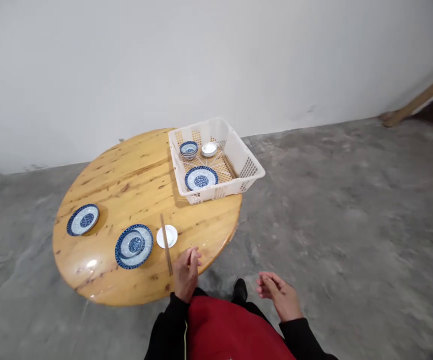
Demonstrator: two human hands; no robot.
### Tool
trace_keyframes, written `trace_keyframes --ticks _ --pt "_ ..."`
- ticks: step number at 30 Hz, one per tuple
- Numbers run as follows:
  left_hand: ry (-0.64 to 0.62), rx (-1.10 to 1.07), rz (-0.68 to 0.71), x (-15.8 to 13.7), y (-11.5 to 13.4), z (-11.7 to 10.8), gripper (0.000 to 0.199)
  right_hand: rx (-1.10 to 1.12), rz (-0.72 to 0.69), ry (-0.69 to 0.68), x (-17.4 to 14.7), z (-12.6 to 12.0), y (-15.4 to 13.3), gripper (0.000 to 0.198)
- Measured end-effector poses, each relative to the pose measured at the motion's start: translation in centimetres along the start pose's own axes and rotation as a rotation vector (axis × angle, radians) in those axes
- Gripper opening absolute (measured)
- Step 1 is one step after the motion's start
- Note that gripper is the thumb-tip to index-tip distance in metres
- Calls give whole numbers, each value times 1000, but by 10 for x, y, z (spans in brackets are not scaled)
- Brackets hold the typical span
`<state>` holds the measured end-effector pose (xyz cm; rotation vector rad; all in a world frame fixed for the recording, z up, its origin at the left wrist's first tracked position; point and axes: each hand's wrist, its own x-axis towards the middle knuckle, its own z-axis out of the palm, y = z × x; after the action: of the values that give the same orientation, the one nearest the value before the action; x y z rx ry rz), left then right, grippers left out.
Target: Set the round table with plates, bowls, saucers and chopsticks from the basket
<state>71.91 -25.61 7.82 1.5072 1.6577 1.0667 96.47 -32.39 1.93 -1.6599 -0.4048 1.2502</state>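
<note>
My left hand point(187, 272) is over the near edge of the round wooden table, fingers loosely bent and nothing visible in them. Closest to it are a pair of wooden chopsticks point(167, 252) and a small white dish point(170, 236), with the chopsticks lying across the dish's left side. Further left, a blue-and-white bowl point(133, 243) sits on a blue-and-white plate point(129, 263). Off the table, above the floor, my right hand point(281, 297) hangs half curled with its thumb apart, holding nothing that I can see.
On the table point(134, 170), a white plastic basket point(252, 170) holds stacked bowls point(189, 149), white dishes point(209, 149), a plate point(201, 178) and chopsticks point(229, 162). Another blue-rimmed plate point(83, 220) lies at the left. A white wall point(145, 65) rises behind; a wooden beam point(422, 97) slants at far right.
</note>
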Motion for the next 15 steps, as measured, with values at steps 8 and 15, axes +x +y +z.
trace_keyframes --ticks 8,15 --pt "102 92 26 11 74 46 35 5 -29 -145 73 -55 -78 66" --pt "173 121 91 84 99 51 29 -6 -244 -151 112 -35 -162 59"
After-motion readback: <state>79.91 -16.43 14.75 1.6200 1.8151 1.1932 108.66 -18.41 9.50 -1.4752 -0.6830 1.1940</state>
